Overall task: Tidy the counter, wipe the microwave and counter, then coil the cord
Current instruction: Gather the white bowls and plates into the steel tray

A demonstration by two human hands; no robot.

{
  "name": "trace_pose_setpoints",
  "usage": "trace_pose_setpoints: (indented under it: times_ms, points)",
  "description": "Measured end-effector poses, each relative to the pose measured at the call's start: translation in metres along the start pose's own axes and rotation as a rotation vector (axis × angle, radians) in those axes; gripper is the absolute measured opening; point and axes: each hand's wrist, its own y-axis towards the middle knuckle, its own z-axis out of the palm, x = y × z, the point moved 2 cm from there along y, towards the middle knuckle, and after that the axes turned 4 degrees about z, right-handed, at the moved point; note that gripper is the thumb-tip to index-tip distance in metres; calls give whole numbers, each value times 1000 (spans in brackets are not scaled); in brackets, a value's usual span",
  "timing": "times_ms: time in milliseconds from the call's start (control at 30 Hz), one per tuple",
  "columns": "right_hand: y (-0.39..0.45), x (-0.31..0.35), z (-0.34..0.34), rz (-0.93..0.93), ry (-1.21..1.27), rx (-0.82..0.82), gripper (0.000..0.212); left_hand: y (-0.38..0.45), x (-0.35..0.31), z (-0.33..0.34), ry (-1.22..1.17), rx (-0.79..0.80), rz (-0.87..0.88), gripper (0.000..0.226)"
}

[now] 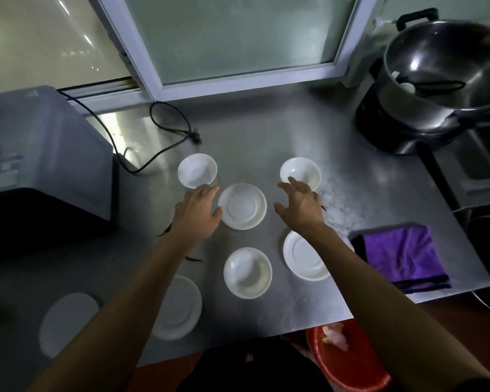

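Seven white dishes are lying on the steel worktop (266, 123): three bowls and four plates. One bowl (197, 170) is sitting at the back left, a second bowl (301, 171) at the back right, and a third bowl (247, 273) nearer the front edge. One plate (242, 206) is lying in the middle between the two hands, a second plate (303, 257) is showing partly under the right forearm, a third plate (178, 306) is partly covered by the left forearm, and a fourth plate (68, 321) is lying blurred at the front left.

The left hand (197, 210) is spreading open with loose fingers, its thumb touching the rim of the middle plate and its fingertips reaching just beside the back left bowl; it is holding nothing. The right hand (300, 205) is also spreading open and empty, its fingertips lying over the near rim of the back right bowl; whether they are touching it I cannot tell.

One microwave (40, 154) is standing at the left, and its one black cord (153, 159) is trailing uncoiled across the worktop behind the dishes. One folded purple cloth (402, 256) is lying at the right front, near a patch of white spill (337, 210). One steel pot (441, 77) is sitting at the back right. One red bin (348, 360) is standing below the front edge.
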Motion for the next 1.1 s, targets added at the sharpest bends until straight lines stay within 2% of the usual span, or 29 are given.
trace_pose_setpoints:
  times_ms: [333, 700, 1100]
  points:
    - [72, -7, 22, 154, -179, 63, 75, 94, 50, 17, 111, 79, -31, 66]
    - [108, -21, 37, 317, -199, 58, 96, 146, 72, 33, 109, 193, -134, 96]
    - [108, -17, 36, 292, -135, -45, 85, 143, 58, 25, 77, 124, -153, 91]
